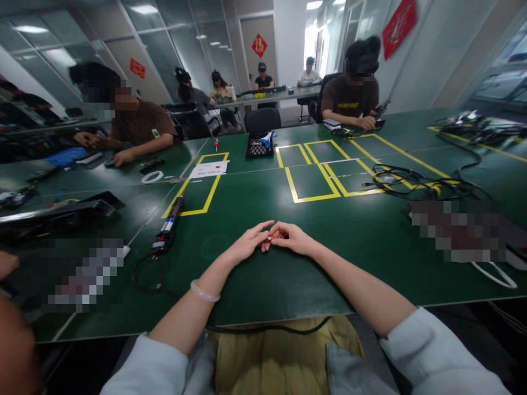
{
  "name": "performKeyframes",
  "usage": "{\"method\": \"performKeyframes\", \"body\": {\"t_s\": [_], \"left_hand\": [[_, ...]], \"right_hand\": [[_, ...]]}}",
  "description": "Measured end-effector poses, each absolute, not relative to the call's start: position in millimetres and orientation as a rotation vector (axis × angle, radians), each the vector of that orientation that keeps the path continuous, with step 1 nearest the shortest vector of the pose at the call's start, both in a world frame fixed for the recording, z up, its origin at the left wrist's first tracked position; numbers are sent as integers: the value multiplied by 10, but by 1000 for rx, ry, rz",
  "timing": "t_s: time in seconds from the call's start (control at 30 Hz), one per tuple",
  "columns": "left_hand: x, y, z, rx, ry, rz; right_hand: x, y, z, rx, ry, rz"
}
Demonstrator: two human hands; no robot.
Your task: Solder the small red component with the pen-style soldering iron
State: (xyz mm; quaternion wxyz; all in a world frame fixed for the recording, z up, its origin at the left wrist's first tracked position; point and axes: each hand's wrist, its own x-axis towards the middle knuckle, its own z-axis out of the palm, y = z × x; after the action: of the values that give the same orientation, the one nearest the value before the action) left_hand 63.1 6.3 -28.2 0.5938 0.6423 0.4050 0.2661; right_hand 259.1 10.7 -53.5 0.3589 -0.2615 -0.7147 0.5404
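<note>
My left hand (248,242) and my right hand (295,239) meet over the middle of the green table. Between their fingertips is a small red-and-white thing (270,238), too small to name. The right thumb and index finger pinch it, while the other right fingers curl partly out of sight. From the other side, the left thumb presses near it, with the left index finger reaching out above. Fingers cover most of the thing. A pale bracelet (205,292) circles my left wrist.
Yellow tape (317,198) marks boxes on the green table (247,189). A black cylindrical device with a cable (168,224) lies left. Further back are a paper sheet (209,168) and black crate (259,147); tangled black cables (415,178) lie right. Several people sit around.
</note>
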Motion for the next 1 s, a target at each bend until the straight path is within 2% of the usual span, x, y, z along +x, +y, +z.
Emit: {"method": "performKeyframes", "body": {"t_s": [0.4, 1.0], "left_hand": [[645, 80, -398, 1399, 1012, 730], [655, 60, -408, 1613, 1043, 799]], "right_hand": [[2602, 111, -560, -905, -1925, 1033], [2578, 159, -611, -920, -1862, 1136]]}}
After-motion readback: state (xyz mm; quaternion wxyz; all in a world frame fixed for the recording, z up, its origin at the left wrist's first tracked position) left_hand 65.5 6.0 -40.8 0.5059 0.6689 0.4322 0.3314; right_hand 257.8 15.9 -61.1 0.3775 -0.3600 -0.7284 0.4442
